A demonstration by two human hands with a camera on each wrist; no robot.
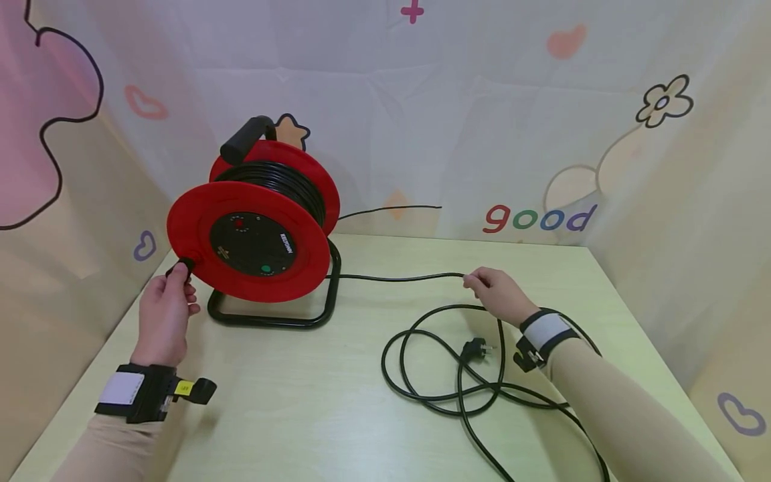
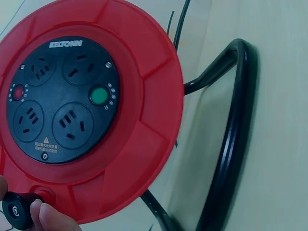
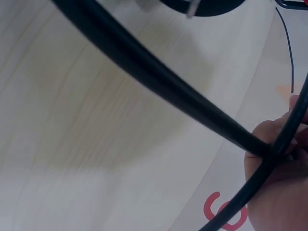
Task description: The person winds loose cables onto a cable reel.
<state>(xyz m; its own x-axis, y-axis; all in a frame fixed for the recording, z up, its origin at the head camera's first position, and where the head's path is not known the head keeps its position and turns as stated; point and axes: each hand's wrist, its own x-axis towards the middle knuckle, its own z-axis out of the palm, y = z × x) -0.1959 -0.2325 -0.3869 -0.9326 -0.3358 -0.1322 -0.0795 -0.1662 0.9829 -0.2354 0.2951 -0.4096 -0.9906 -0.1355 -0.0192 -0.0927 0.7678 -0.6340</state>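
Red and black, the cable reel [image 1: 253,244] stands on its tubular frame [image 1: 271,322] just right of the left hand's [image 1: 164,314] fingers, which pinch the crank knob [image 2: 15,211] near the reel's edge. The right hand's [image 1: 496,294] fingers pinch a black cable [image 1: 403,278] that runs leftward from them to the reel. Nearer the person than those fingers, loose cable loops lie on the table [image 1: 271,415], a plug [image 1: 474,349] among them.
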